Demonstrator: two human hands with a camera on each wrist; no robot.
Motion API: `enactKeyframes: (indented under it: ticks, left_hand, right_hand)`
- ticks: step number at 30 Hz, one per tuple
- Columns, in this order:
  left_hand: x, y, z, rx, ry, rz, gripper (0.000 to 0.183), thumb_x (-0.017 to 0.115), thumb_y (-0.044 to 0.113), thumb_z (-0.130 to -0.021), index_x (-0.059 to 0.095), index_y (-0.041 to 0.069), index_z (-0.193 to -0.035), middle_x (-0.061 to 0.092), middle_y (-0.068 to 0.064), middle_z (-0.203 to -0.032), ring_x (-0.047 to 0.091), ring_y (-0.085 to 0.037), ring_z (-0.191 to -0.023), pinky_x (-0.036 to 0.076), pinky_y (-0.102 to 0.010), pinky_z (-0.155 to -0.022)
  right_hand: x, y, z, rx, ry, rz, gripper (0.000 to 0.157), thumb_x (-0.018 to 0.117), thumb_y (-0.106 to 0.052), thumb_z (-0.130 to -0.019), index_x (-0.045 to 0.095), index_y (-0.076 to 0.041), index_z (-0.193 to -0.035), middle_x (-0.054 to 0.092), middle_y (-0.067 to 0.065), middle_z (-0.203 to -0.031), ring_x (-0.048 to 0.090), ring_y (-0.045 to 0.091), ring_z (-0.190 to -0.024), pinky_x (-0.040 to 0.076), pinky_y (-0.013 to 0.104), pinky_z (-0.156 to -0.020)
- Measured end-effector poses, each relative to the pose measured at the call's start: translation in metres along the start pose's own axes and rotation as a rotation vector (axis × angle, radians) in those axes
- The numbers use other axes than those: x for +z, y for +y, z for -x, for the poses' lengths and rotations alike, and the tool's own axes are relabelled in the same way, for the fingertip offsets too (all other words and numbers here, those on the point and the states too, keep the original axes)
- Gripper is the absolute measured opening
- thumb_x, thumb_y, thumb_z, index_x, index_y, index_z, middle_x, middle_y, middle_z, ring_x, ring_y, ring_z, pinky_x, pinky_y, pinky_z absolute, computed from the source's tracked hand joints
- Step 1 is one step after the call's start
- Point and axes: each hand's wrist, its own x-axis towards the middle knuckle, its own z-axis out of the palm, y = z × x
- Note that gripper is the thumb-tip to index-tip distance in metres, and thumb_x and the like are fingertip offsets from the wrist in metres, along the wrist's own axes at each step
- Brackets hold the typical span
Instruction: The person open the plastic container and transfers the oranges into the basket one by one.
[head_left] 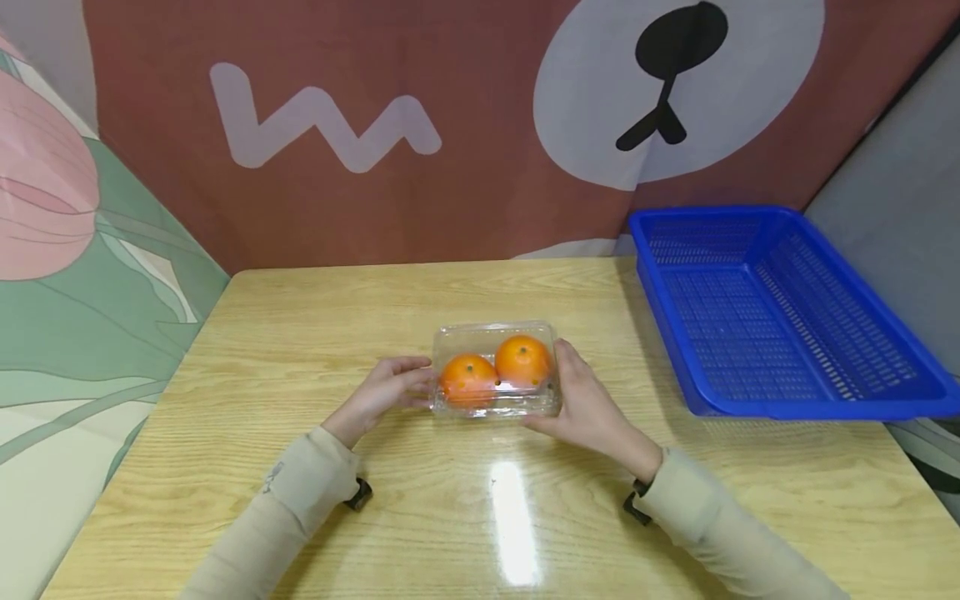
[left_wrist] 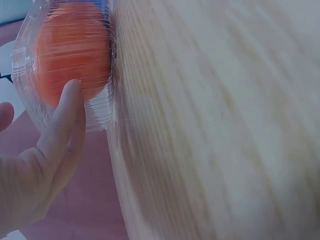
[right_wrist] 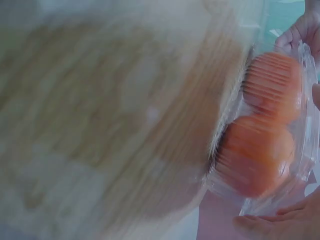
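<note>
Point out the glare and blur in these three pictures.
Head view: mostly sharp, with a bright white glare streak on the table, nearer the camera than the clear container; left wrist view: table grain soft, the container's ridged plastic streaking the orange fruit; right wrist view: dull, the table heavily blurred.

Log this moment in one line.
clear plastic box: two round orange fruits inside; right hand: grips right end; left hand: at left end; blue plastic basket: right
</note>
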Motion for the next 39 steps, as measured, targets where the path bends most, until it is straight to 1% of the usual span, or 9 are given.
enactKeyframes:
  ticks: [7,10,15,22,30,35,39]
  left_hand:
    - [0.0014,0.0004,-0.0014,-0.019,0.002,-0.014,0.052,0.050,0.011,-0.093,0.029,-0.015,-0.132,0.057,-0.020,-0.106,0.059,-0.015,-0.083,0.053,-0.033,-0.079]
    - [0.0019,0.0006,-0.0018,-0.020,0.000,-0.026,0.051,0.049,0.012,-0.093,0.030,-0.015,-0.132,0.057,-0.019,-0.105,0.059,-0.014,-0.083,0.053,-0.034,-0.079]
    - [0.0035,0.0010,-0.0024,-0.021,0.000,-0.033,0.049,0.049,0.012,-0.093,0.032,-0.014,-0.132,0.055,-0.022,-0.110,0.059,-0.015,-0.085,0.052,-0.034,-0.080]
    - [0.0034,-0.0004,-0.0026,-0.001,-0.010,-0.050,0.048,0.048,0.011,-0.094,0.032,-0.015,-0.131,0.055,-0.024,-0.110,0.059,-0.016,-0.087,0.053,-0.034,-0.080]
    - [0.0037,-0.0005,-0.0027,0.020,-0.025,-0.073,0.049,0.047,0.012,-0.094,0.031,-0.016,-0.131,0.054,-0.026,-0.112,0.059,-0.017,-0.089,0.052,-0.035,-0.080]
    - [0.0054,0.0008,-0.0018,0.025,-0.018,-0.087,0.048,0.048,0.012,-0.094,0.033,-0.017,-0.130,0.053,-0.028,-0.113,0.059,-0.018,-0.090,0.053,-0.035,-0.080]
    - [0.0059,0.0013,-0.0023,0.033,-0.021,-0.105,0.048,0.047,0.012,-0.094,0.032,-0.018,-0.130,0.052,-0.030,-0.115,0.059,-0.020,-0.092,0.053,-0.035,-0.080]
  right_hand:
    - [0.0024,-0.0033,-0.0023,0.013,-0.007,-0.014,0.114,0.076,-0.043,-0.068,0.008,0.013,-0.139,0.012,0.033,-0.142,0.018,0.043,-0.131,0.023,0.055,-0.104]
    - [0.0034,-0.0037,-0.0031,0.015,-0.002,-0.025,0.114,0.076,-0.043,-0.068,0.007,0.013,-0.139,0.012,0.034,-0.142,0.018,0.044,-0.131,0.022,0.055,-0.104]
    - [0.0065,-0.0019,-0.0040,0.009,0.002,-0.025,0.112,0.075,-0.042,-0.070,0.006,0.013,-0.140,0.012,0.034,-0.142,0.018,0.043,-0.131,0.023,0.054,-0.104]
    - [0.0076,-0.0021,-0.0030,0.005,0.006,-0.019,0.107,0.072,-0.040,-0.074,0.005,0.011,-0.141,0.013,0.033,-0.142,0.022,0.044,-0.129,0.027,0.055,-0.102]
    - [0.0056,-0.0035,-0.0017,0.010,0.012,-0.017,0.106,0.071,-0.040,-0.075,0.006,0.011,-0.141,0.015,0.031,-0.143,0.027,0.043,-0.127,0.031,0.054,-0.100]
    - [0.0049,-0.0029,-0.0019,0.008,0.010,-0.007,0.104,0.071,-0.039,-0.075,0.008,0.012,-0.140,0.020,0.031,-0.141,0.033,0.043,-0.124,0.035,0.054,-0.097]
    - [0.0048,-0.0013,-0.0033,-0.020,0.033,0.010,0.104,0.073,-0.038,-0.073,0.011,0.012,-0.140,0.028,0.031,-0.138,0.042,0.042,-0.118,0.044,0.052,-0.089]
